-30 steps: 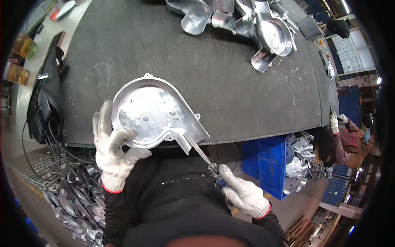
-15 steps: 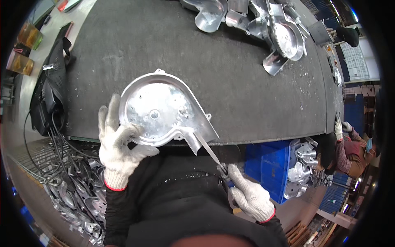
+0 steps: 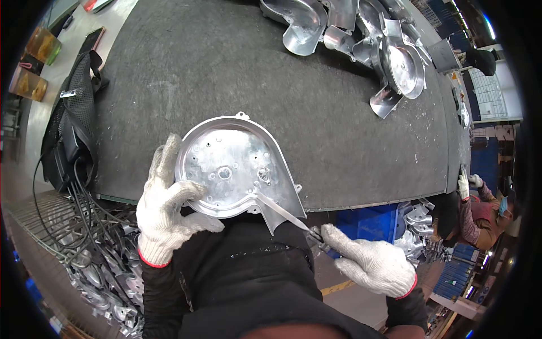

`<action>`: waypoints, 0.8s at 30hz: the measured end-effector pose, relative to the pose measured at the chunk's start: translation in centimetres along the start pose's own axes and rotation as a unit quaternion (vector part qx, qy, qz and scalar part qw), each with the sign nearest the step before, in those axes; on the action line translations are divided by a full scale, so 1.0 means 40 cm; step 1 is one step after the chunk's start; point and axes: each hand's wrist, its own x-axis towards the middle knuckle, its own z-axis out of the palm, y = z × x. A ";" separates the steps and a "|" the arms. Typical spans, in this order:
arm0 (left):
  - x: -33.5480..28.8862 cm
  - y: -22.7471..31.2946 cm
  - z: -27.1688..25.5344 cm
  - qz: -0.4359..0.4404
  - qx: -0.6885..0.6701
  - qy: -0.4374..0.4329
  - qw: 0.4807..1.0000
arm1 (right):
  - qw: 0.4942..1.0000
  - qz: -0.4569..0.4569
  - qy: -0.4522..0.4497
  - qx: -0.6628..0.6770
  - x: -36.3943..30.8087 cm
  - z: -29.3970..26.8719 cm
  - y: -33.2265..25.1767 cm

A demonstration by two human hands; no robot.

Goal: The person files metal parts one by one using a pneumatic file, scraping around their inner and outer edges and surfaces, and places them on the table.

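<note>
1. Hands apart: left hand [image 3: 169, 212] pinches the metal casing [image 3: 240, 161] by its near-left rim; right hand [image 3: 375, 264] grips a bladed tool [image 3: 287, 217].
2. Casing sits between and forward of both hands, at the dark table's [image 3: 361, 141] edge.
3. Probably stiff, fairly light, slippery to gloves; raised rim seems the surest hold.
</note>
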 end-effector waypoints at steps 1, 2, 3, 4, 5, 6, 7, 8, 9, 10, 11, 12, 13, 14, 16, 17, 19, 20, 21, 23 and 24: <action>0.000 -0.006 0.002 0.015 -0.013 0.005 1.000 | 0.998 0.048 -0.029 -0.006 0.014 -0.032 -0.033; -0.001 -0.012 0.005 0.029 -0.025 0.010 0.999 | 0.998 0.050 -0.031 -0.008 0.028 -0.046 -0.043; 0.003 -0.017 0.004 0.026 -0.028 0.012 0.999 | 0.998 0.040 -0.041 -0.040 0.037 -0.058 -0.054; 0.009 -0.022 0.003 0.049 -0.036 0.012 0.998 | 0.996 0.029 -0.051 -0.072 0.042 -0.066 -0.062; 0.011 -0.025 0.002 0.072 -0.044 0.011 0.996 | 0.994 0.043 -0.058 -0.077 0.041 -0.071 -0.065; 0.011 -0.025 0.001 0.068 -0.043 0.014 0.997 | 0.994 0.040 -0.061 -0.079 0.036 -0.067 -0.055; 0.011 -0.020 0.002 0.071 -0.023 0.016 0.997 | 0.997 0.029 -0.038 -0.056 0.023 -0.055 -0.038; 0.012 -0.017 0.001 0.074 -0.003 0.017 0.997 | 0.999 0.016 -0.015 -0.032 0.018 -0.050 -0.031; 0.012 -0.016 0.001 0.073 -0.018 0.019 0.997 | 0.998 0.036 -0.032 -0.044 0.020 -0.055 -0.042; 0.011 -0.015 -0.004 0.070 -0.019 0.018 0.997 | 0.998 0.037 -0.035 -0.044 0.026 -0.054 -0.047; 0.011 -0.014 -0.011 0.065 -0.019 0.013 0.998 | 0.997 0.038 -0.036 -0.050 0.030 -0.052 -0.051; 0.014 -0.014 -0.014 0.060 -0.018 0.011 0.998 | 0.997 0.038 -0.035 -0.059 0.035 -0.057 -0.053; 0.014 -0.015 -0.008 0.059 -0.018 0.013 0.998 | 0.997 0.037 -0.036 -0.061 0.031 -0.054 -0.047; 0.012 -0.014 0.002 0.063 -0.025 0.024 0.997 | 0.998 0.036 -0.025 -0.042 0.021 -0.043 -0.035; 0.013 -0.017 0.007 0.069 -0.032 0.033 0.997 | 0.999 0.036 -0.013 -0.020 0.020 -0.033 -0.034; 0.017 -0.021 0.005 0.073 -0.044 0.036 0.996 | 0.999 0.039 -0.013 -0.033 0.028 -0.031 -0.043; 0.015 -0.018 0.003 0.076 -0.055 0.039 0.995 | 0.997 0.052 -0.024 -0.048 0.034 -0.032 -0.055; 0.014 -0.013 0.003 0.070 -0.045 0.037 0.996 | 0.997 0.051 -0.024 -0.047 0.028 -0.033 -0.054; 0.015 -0.010 0.002 0.066 -0.034 0.035 0.997 | 0.997 0.065 -0.030 -0.038 0.023 -0.036 -0.052; 0.015 -0.001 0.000 0.059 -0.019 0.030 0.998 | 0.996 0.078 -0.033 -0.028 0.028 -0.046 -0.061; 0.014 0.004 0.000 0.050 -0.007 0.025 0.998 | 0.993 0.091 -0.057 -0.040 0.043 -0.059 -0.073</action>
